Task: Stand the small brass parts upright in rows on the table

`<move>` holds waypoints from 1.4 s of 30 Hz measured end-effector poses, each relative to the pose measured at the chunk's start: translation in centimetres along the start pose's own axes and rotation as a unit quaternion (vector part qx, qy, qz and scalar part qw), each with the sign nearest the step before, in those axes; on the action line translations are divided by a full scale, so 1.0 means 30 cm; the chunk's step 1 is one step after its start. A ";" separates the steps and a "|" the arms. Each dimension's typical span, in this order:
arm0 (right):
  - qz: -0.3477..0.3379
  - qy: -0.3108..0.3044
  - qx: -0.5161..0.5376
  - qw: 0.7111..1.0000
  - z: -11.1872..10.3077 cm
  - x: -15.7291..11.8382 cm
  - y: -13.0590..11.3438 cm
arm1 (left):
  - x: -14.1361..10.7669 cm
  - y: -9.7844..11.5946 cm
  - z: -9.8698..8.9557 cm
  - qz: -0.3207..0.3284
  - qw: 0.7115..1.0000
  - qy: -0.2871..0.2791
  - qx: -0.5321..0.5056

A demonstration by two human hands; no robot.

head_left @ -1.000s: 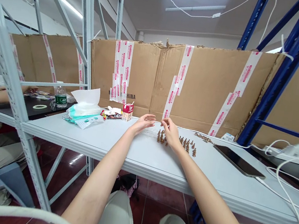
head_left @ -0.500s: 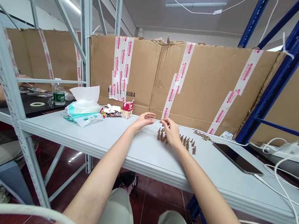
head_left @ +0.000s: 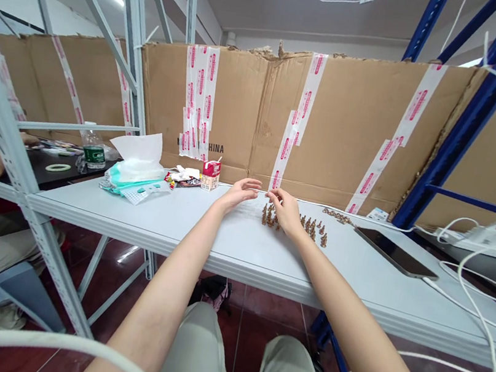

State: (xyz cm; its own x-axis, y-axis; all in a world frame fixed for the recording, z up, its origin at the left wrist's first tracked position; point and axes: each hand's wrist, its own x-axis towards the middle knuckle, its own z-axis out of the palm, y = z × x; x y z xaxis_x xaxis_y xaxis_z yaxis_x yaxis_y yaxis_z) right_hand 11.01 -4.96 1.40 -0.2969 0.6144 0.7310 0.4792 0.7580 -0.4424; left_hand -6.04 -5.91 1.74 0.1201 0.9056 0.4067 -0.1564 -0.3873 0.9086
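Our head has dipped slightly, so the white table (head_left: 153, 225) sits higher in view. Our right hand (head_left: 285, 210) curves over small brown figurines (head_left: 311, 229), though we cannot tell if it grips one; our open left hand (head_left: 240, 194) hovers beside them. They look light and tippy, best pinched by the body, with open tabletop before them.

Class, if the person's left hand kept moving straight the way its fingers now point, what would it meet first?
Probably the thin white cable along the table's far edge, just past the left hand, then the cardboard sheet behind it; depth is hard to judge here.
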 end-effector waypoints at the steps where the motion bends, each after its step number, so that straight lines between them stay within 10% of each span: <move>1: 0.000 -0.001 0.000 1.000 0.001 0.000 0.000 | -0.001 0.001 0.001 0.000 1.000 0.000 0.002; 17: 0.063 0.027 0.034 0.997 -0.002 0.004 0.014 | 0.008 -0.002 0.026 0.086 0.983 -0.014 0.163; 25: 0.115 0.023 0.146 0.982 0.021 0.010 0.056 | -0.020 0.003 0.073 0.229 0.880 0.011 0.416; 31: 0.104 -0.008 0.226 0.968 0.022 0.016 0.054 | -0.028 0.005 0.084 0.238 0.855 0.024 0.460; 42: 0.080 -0.020 0.044 0.996 0.027 0.001 0.022 | -0.032 -0.001 0.092 0.248 0.852 0.042 0.459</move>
State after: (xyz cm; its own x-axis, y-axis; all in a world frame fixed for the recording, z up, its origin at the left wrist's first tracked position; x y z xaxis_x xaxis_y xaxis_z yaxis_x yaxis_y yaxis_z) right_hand 10.66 -4.28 0.71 -0.2554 0.7357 0.6273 0.4500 0.6647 -0.5964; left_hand -3.45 -7.23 1.58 0.1862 0.5847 0.7896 0.6691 -0.6640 0.3339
